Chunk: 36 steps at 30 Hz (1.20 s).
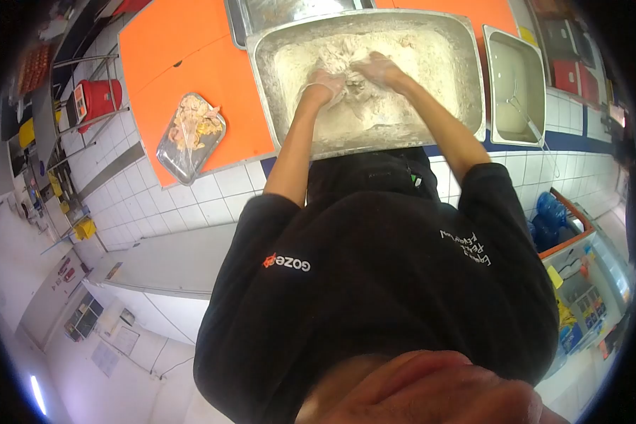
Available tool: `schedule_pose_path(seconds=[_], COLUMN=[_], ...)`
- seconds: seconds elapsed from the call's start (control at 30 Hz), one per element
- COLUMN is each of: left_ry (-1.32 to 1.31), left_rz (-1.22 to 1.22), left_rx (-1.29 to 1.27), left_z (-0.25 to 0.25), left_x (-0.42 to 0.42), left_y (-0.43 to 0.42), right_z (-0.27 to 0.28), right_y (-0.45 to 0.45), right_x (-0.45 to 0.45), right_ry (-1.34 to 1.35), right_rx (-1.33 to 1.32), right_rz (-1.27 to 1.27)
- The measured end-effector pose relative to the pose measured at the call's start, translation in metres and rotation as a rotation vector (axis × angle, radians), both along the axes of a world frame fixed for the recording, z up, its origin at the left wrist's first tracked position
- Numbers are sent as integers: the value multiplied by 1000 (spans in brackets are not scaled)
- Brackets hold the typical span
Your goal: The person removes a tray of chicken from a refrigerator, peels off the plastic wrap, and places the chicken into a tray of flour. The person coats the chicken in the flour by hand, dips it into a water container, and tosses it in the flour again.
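Observation:
Both of my hands, in clear plastic gloves, are inside a large metal basin (261,92) of pale flour (431,78). My left hand (325,83) presses into the flour near the middle; its fingers are mostly hidden by flour and lumps. My right hand (379,71) reaches in from the other side, fingers stretched toward the left hand and touching the heap. Between and beyond the hands lie flour-coated lumps (340,51), whose kind I cannot make out under the coating.
A metal tray (184,169) with raw chicken pieces (191,126) stands on the orange tabletop (237,99) at left. Another metal tray (244,21) sits behind the basin. At right, a deep metal pan (498,56) holds a wire-handled utensil (523,113).

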<state>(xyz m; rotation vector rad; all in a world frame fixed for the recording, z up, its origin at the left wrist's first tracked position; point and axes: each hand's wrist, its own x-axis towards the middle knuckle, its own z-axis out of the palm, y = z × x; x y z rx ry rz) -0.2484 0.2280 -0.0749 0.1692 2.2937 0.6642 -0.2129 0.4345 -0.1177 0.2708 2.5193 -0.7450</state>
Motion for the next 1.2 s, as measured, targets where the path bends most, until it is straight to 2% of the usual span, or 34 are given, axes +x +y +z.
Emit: schedule_pose_path(seconds=[0.03, 0.07, 0.13, 0.17, 0.2, 0.23, 0.3, 0.37, 0.4, 0.5, 0.57, 0.6, 0.63, 0.67, 0.7, 0.73, 0.77, 0.83, 0.87, 0.9, 0.97, 1.0, 1.03, 1.07, 1.1, 1.13, 1.17, 1.2], left_ry=[-14, -28, -59, -68, 37, 154, 109, -210, -217, -337, -273, -374, -389, -297, -185, -80, 26, 467, 569, 569, 195, -28, -22, 44, 108, 106, 153, 179], left_rz=[32, 64, 625, 632, 646, 655, 587, 1068, 1076, 1033, 758, 649, 666, 231, -212, -220, -226, -353, -366, -364, -106, 30, 26, 34, 47, 48, -58, -111], left_rx=[69, 137, 503, 497, 469, 445, 390, 696, 690, 797, 967, 905, 899, 341, -206, -207, -212, -436, -472, -471, -141, -115, -114, -82, -50, -49, 23, 61], left_z=[6, 11, 30, 10, -35, -79, -120, -94, -83, -52, -40, 9, 16, 19, 23, 30, 37, 9, -15, -22, -1, 39, 39, 34, 24, 4, -26, -33], left_x=[-2, -5, -2, 3, 2, -7, -26, -27, -24, -28, -15, -2, -1, 4, 5, 18, 30, 51, 48, 34, 6, -4, -1, -1, -1, 2, 5, 1], left_y=[-4, -9, -13, -14, -17, -19, -15, 15, 17, 9, -15, -20, -18, -19, -16, -11, -6, 7, 9, 9, 3, 8, 4, 1, -3, -19, -41, -50], right_z=[-4, -5, 125, 102, 62, 48, 50, 48, 41, 38, 54, 46, 39, 105, 109, 112, 100, 81, 64, 59, 55, 65, 74, 85, 85, 85, 86, 101], right_y=[9, 30, 18, 21, 28, 30, 14, -10, -19, -21, -4, 0, 4, 2, 2, 3, -6, -33, -38, -36, -28, -18, -12, -4, 7, 18, 28, 33], right_x=[5, 5, -2, 0, -4, -17, -37, -45, -47, -48, -35, -21, -6, 4, 11, 18, 25, 38, 45, 34, 7, -7, -3, 2, 8, 14, 21, 31], right_ry=[18, -9, -117, -129, -69, -50, -62, -40, -31, -73, -121, -10, 99, -38, -49, -21, -25, -85, 139, 139, -179, -331, -325, -147, -141, -136, -133, 84], right_rx=[-60, -286, -169, -171, -529, -493, -302, -284, -322, -507, -648, -741, -835, -553, -236, 73, 76, 460, 504, 505, 281, 34, 35, 56, -18, -93, -167, -206], right_rz=[-57, -79, -178, -174, -366, -323, -203, -189, -205, -266, -294, -331, -356, -88, 213, 515, 518, 525, 434, 434, 243, -125, -130, -68, -95, -121, -148, -41])
